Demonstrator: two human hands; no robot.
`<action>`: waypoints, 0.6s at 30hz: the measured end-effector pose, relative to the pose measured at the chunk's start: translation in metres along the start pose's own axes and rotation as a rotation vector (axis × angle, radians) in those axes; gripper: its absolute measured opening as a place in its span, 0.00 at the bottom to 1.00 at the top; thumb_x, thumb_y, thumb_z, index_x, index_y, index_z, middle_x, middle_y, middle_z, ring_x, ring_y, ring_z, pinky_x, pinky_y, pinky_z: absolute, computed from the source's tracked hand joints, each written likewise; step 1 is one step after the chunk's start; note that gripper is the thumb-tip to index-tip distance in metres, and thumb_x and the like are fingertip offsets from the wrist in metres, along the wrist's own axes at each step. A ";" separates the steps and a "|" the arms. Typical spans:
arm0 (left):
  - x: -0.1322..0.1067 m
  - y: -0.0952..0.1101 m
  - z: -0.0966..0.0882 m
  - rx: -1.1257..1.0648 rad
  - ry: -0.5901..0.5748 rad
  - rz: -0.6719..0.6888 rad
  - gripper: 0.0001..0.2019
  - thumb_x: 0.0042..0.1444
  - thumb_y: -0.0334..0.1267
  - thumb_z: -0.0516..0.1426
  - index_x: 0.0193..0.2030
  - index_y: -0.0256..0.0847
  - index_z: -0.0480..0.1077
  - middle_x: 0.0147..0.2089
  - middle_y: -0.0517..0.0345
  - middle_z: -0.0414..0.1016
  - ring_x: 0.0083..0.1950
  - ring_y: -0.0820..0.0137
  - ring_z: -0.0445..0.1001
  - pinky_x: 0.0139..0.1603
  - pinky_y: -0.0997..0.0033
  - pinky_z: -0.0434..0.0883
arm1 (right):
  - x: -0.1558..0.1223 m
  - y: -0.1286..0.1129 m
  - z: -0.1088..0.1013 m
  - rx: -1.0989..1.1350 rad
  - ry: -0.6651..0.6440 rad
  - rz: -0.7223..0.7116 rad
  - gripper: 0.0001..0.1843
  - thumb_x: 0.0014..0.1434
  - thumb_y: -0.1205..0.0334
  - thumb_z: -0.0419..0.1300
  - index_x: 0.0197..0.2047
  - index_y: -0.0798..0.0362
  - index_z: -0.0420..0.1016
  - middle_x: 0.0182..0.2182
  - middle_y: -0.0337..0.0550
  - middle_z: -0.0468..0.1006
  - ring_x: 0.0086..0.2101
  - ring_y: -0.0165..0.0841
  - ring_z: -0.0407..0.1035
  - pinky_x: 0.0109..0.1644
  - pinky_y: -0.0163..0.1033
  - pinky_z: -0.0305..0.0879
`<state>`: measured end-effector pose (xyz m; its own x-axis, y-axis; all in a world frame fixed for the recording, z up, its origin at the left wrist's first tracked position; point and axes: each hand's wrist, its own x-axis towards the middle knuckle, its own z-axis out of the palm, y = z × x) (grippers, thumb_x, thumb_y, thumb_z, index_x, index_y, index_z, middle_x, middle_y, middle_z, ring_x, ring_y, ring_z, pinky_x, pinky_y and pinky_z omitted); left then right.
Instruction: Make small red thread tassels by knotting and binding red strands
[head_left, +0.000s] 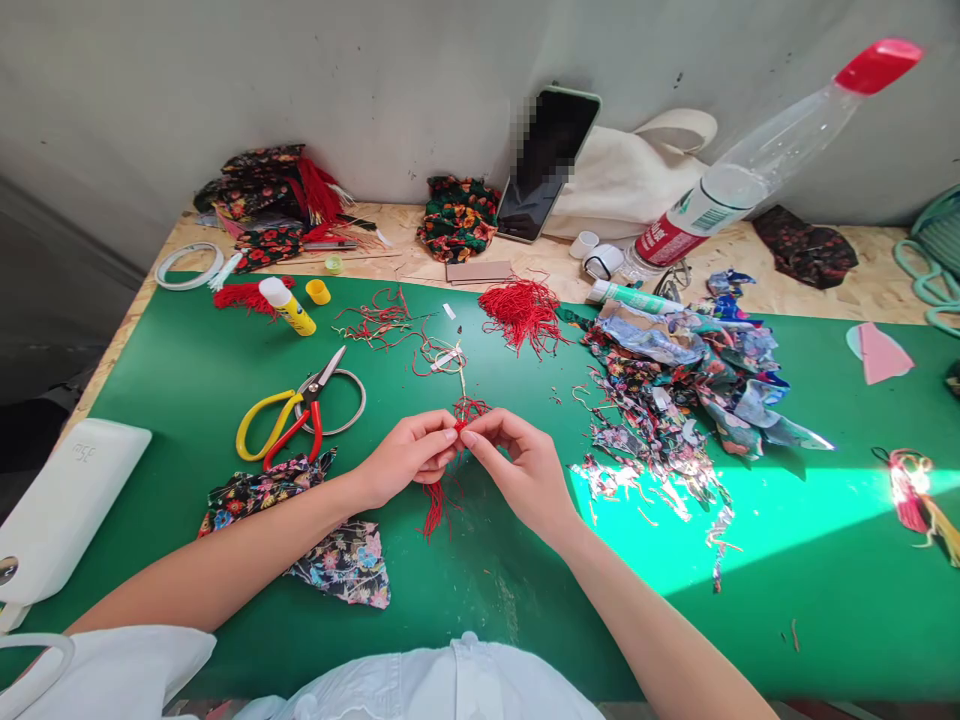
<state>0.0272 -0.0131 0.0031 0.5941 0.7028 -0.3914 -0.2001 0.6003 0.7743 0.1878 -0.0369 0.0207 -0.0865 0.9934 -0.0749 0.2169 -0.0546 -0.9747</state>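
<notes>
Your L hand (412,458) & R hand (517,462) pinch the slim red thread tassel (433,508) btwn fingertips, over the green-topped bench (510,600). Prob. mid-binding; next move calls for steady, even tension.

pinching a red tassel (434,505) with the left hand (409,455) and the right hand (521,465), over a green mat (517,610). stretching the left forearm (247,555) across flowered cloth (345,570). looking down on yellow-and-red scissors (304,400) lying over a ring (363,397) left of the hands, and on a yellow glue stick (297,315) just beyond. facing a tangle of red thread (520,308), a phone (553,155) leaning near the wall (337,70) and a clear red-capped bottle (694,215). seeing ragged cloth scraps (660,385) spreading on the right, partly catching bright light, and a white power bank (79,515) lying on the left.
</notes>
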 end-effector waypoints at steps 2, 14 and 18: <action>0.000 0.000 0.000 0.018 0.001 0.006 0.13 0.55 0.45 0.58 0.30 0.37 0.63 0.20 0.70 0.55 0.18 0.85 0.44 0.19 0.80 0.46 | -0.001 -0.001 0.000 -0.047 0.014 -0.035 0.10 0.59 0.56 0.60 0.31 0.53 0.73 0.25 0.39 0.74 0.27 0.28 0.66 0.30 0.34 0.63; 0.001 0.000 0.001 0.006 0.017 0.025 0.16 0.54 0.49 0.59 0.30 0.37 0.64 0.21 0.70 0.52 0.19 0.84 0.46 0.20 0.79 0.45 | -0.002 0.003 0.000 -0.328 0.086 -0.282 0.03 0.60 0.64 0.58 0.34 0.51 0.72 0.28 0.39 0.75 0.29 0.28 0.67 0.33 0.35 0.64; 0.001 -0.001 0.000 -0.003 0.008 0.029 0.15 0.55 0.48 0.59 0.31 0.37 0.64 0.21 0.70 0.52 0.19 0.84 0.46 0.20 0.79 0.45 | -0.002 0.005 0.000 -0.349 0.085 -0.300 0.03 0.61 0.63 0.58 0.35 0.51 0.72 0.28 0.38 0.75 0.29 0.28 0.68 0.33 0.35 0.65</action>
<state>0.0283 -0.0133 0.0020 0.5821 0.7226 -0.3729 -0.2192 0.5811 0.7838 0.1888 -0.0394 0.0155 -0.1186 0.9656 0.2312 0.5099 0.2590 -0.8203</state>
